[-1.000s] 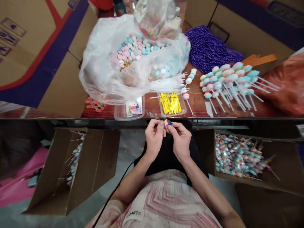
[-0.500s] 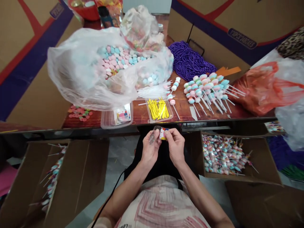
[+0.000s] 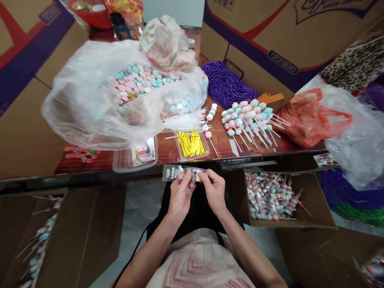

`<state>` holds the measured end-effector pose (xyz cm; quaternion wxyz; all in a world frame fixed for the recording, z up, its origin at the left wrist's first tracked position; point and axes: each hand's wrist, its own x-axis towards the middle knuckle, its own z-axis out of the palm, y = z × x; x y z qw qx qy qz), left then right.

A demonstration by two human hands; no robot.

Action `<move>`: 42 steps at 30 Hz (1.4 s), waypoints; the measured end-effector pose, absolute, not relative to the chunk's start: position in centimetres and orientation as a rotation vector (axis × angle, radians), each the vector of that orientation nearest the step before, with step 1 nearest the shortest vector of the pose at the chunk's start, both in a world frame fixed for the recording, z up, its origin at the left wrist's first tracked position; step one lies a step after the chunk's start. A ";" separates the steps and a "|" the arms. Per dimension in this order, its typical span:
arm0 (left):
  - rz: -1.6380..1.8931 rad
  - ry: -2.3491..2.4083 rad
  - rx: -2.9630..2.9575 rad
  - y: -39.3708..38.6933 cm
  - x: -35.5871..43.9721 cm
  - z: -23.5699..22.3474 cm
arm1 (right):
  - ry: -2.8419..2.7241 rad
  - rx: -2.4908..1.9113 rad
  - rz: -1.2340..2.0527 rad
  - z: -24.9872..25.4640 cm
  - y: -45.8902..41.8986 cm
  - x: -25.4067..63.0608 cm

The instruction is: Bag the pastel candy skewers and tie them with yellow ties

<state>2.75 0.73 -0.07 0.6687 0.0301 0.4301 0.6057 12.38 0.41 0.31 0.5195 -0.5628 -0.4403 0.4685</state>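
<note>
Just in front of the table edge, both hands hold a small clear printed plastic bag (image 3: 170, 173). My left hand (image 3: 181, 196) pinches it near the middle, with the bag's end sticking out to the left. My right hand (image 3: 214, 190) grips its colourful right end between thumb and fingers. Above the hands, a clear tray (image 3: 207, 157) holds yellow twist ties (image 3: 191, 144). To its left, a lidless plastic container (image 3: 120, 163) has printed bags (image 3: 144, 153) in it. Candy skewers (image 3: 247, 116) on white sticks lie piled to the right.
A big plastic bag (image 3: 75, 88) of pastel candies covers the table's left. Purple bead strings (image 3: 228, 82) and a red plastic bag (image 3: 309, 116) lie right. A carton (image 3: 321, 208) of wrapped skewers stands low right, another carton (image 3: 90, 224) low left. Large boxes (image 3: 270, 32) stand behind.
The bag, earlier folded between the fingers, now stretches out flat to the left. My view has shifted, so the table's things sit further left and slightly lower.
</note>
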 end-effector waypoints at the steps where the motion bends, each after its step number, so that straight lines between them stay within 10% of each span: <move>1: 1.392 0.979 0.074 0.8 2.7 -0.1 | -1.048 -1.344 1.139 0.2 0.4 12.3; 21: 1.570 0.998 0.015 2.2 1.3 1.9 | -1.433 -1.308 0.997 1.5 3.3 13.1; 32: 1.649 1.081 -0.003 3.5 0.2 2.1 | -1.698 -2.094 -0.383 2.4 14.0 21.7; 42: 1.617 1.009 -0.170 4.3 -0.1 2.2 | -1.549 -1.985 -0.253 0.0 14.6 23.8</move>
